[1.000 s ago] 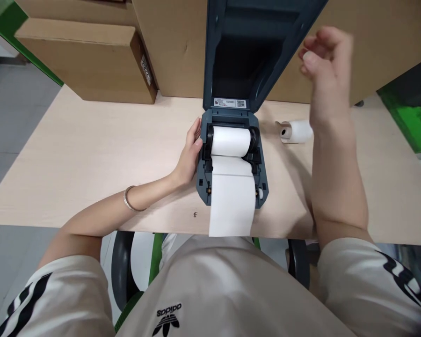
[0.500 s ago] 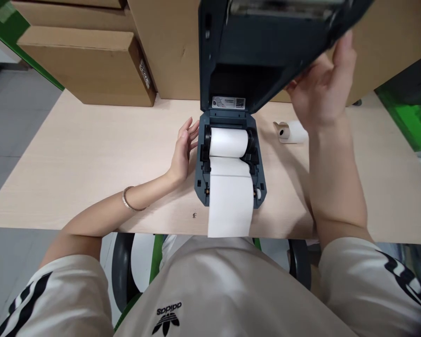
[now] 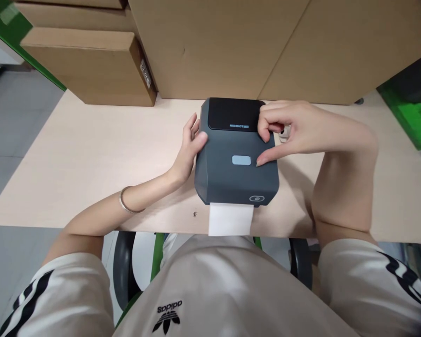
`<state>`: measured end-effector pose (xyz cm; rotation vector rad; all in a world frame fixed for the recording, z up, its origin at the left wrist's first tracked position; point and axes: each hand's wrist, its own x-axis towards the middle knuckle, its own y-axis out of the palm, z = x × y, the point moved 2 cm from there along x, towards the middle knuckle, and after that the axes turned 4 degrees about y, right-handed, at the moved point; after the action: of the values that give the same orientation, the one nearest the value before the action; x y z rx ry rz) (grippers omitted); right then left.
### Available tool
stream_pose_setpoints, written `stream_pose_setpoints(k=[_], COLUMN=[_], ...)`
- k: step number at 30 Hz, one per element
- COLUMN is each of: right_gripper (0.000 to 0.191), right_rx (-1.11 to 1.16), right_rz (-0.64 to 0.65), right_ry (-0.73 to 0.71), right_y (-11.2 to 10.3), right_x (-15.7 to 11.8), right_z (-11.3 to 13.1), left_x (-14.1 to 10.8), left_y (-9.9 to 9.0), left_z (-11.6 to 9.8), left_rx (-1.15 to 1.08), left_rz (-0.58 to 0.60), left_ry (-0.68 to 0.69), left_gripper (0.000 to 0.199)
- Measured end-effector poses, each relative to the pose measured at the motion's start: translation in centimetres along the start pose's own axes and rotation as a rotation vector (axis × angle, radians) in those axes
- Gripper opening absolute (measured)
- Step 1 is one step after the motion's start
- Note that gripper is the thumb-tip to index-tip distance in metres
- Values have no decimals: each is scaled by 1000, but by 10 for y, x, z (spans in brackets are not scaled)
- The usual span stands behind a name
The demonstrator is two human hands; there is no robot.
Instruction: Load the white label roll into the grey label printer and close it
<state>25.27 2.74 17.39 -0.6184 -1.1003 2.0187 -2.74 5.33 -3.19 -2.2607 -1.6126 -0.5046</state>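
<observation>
A dark grey label printer (image 3: 221, 173) stands on the table with its lid down, a light blue button on top. A blank white label strip (image 3: 230, 220) sticks out of its front, over the table edge. My left hand (image 3: 188, 152) lies against the printer's left side, fingers apart, thumb on the lid's edge. My right hand (image 3: 284, 126) is on the right side of the lid, its fingers bent and its thumb stretched out near the button, a gap between them. Behind it, a small roll (image 3: 284, 134) is mostly hidden. The paper roll inside the printer is covered.
Large cardboard boxes (image 3: 217, 51) stand along the back of the table (image 3: 91, 154). A flatter carton (image 3: 87, 70) leans at the back left. Chair armrests (image 3: 124, 264) lie below the front edge, and a green and black object (image 3: 414, 107) is at the far right.
The printer's lid has swung down from upright and now covers the paper roll. My right hand has come down with it onto the top. My left thumb now touches the lid.
</observation>
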Motion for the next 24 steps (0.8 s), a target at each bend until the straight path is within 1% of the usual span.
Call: stream_pose_setpoints(k=[2, 4, 7, 12, 17, 19, 20, 22, 24], right_gripper=[81, 82, 82, 81, 78, 74, 71, 66, 60], right_rx=[-37, -62, -71, -81, -52, -5, 37, 127, 172], right_rz=[30, 42, 35, 51, 53, 85, 97, 101, 100], right_ry=[-26, -50, -60, -60, -76, -30, 22, 163, 295], right_y=[1, 3, 6, 10, 9, 4, 0, -10, -18], right_x=[0, 0, 0, 0, -1, -3, -3, -6, -7], right_z=[2, 2, 0, -3, -2, -6, -11, -25, -42], left_x=[1, 2, 3, 3, 2, 1, 1, -1, -3], left_y=[1, 1, 4, 8, 6, 6, 7, 10, 13], left_z=[-4, -7, -11, -15, -12, -12, -11, -11, -10], left_rx=[-81, -126, -115, -35, -60, -67, -68, -70, -72], left_rz=[35, 55, 51, 25, 57, 57, 53, 39, 24], left_ry=[-47, -63, -47, 45, 24, 13, 9, 0, -13], left_gripper=[92, 98, 96, 96, 98, 100, 100, 94, 85])
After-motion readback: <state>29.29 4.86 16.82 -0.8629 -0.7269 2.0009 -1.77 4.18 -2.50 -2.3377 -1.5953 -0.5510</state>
